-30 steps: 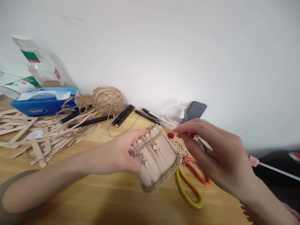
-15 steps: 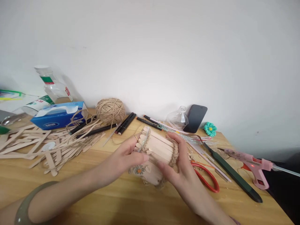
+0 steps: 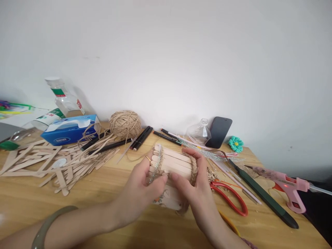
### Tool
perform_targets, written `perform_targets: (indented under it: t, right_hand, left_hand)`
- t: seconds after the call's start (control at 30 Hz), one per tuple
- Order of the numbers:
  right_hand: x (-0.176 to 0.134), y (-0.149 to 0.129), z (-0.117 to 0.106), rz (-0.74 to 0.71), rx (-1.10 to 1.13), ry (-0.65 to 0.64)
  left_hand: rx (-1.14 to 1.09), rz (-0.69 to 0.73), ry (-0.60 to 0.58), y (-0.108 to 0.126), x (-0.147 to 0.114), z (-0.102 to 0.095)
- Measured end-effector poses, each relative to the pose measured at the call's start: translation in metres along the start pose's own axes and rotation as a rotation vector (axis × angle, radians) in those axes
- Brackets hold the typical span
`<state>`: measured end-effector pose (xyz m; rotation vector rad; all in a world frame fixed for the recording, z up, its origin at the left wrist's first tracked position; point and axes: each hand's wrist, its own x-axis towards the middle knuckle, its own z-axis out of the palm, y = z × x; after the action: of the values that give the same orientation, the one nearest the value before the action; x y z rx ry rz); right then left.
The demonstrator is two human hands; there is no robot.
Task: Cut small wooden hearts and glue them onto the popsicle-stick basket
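Note:
Between both hands lies a craft-stick holder [image 3: 176, 159] tipped on its side, made of pale wooden sticks with rounded ends. Braided twine rings its right end, and twine with a shiny strand circles near its left end. My left hand [image 3: 145, 183] wraps the left end, its thumb pressed on the side facing me. My right hand [image 3: 194, 180] grips the twine-ringed end, thumb close to the left thumb. Below the thumbs a decorated panel with an orange-centred flower shows in part. Whether a small piece sits between the thumb tips, I cannot tell.
Loose craft sticks [image 3: 62, 173], a blue tissue pack [image 3: 70, 129], a twine ball [image 3: 125, 124] and black markers [image 3: 141, 138] lie left and behind. Rightward are red-handled scissors [image 3: 233, 199], a dark green knife-like tool [image 3: 261, 193], a pink glue gun [image 3: 285, 180] and a phone [image 3: 220, 132].
The holder has turned slightly and sits more level, with its decorated panel swung lower. My thumbs have come closer together on its side. The view has shifted a little left.

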<state>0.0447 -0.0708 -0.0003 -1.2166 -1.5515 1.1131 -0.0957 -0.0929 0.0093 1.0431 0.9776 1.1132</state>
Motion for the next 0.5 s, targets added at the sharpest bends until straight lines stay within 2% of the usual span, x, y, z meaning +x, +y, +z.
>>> perform_targets:
  t: [0.27,0.4,0.5]
  right_hand:
    - [0.001,0.003,0.004,-0.038,-0.029,0.063]
    - [0.000,0.002,0.005,-0.041,0.006,0.052]
    - [-0.001,0.001,0.005,-0.012,0.026,0.066]
  left_hand:
    - [0.058,0.020,-0.005,0.002,-0.001,0.002]
    - [0.004,0.053,-0.015,-0.004,-0.001,0.001]
    - [-0.036,0.115,0.025,-0.011,-0.002,0.001]
